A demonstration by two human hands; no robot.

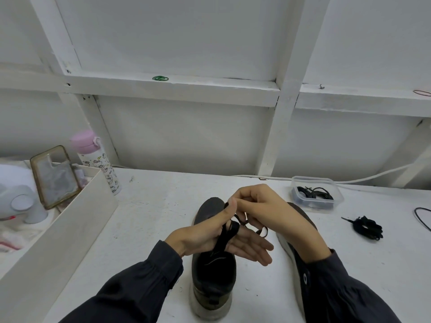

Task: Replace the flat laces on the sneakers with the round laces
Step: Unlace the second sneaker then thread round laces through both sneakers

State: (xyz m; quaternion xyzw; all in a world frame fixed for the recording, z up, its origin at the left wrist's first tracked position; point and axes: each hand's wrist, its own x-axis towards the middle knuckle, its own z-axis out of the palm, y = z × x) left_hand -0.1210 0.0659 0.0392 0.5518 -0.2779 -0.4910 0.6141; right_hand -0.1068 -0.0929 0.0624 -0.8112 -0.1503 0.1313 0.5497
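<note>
A dark sneaker (pixel 213 273) stands upright on the white table, toe pointing away from me. A flat black lace (pixel 225 236) rises from it. My left hand (pixel 210 236) lies over the shoe with its fingers stretched out to the right and its thumb pressing the lace. My right hand (pixel 263 206) pinches the lace above the shoe, with loops hanging under it. The second sneaker (pixel 296 252) lies on its side to the right, partly hidden by my right forearm. A clear plastic tub (pixel 314 194) holds coiled black laces. A bundled black lace (pixel 367 227) lies on the table at the right.
A white board (pixel 70 224) slants along the left. Behind it stand a phone case (pixel 54 176) and a pink-capped bottle (pixel 98 162). A white cable (pixel 363 178) runs along the back wall. Green rings (pixel 160 78) lie on the wall ledge.
</note>
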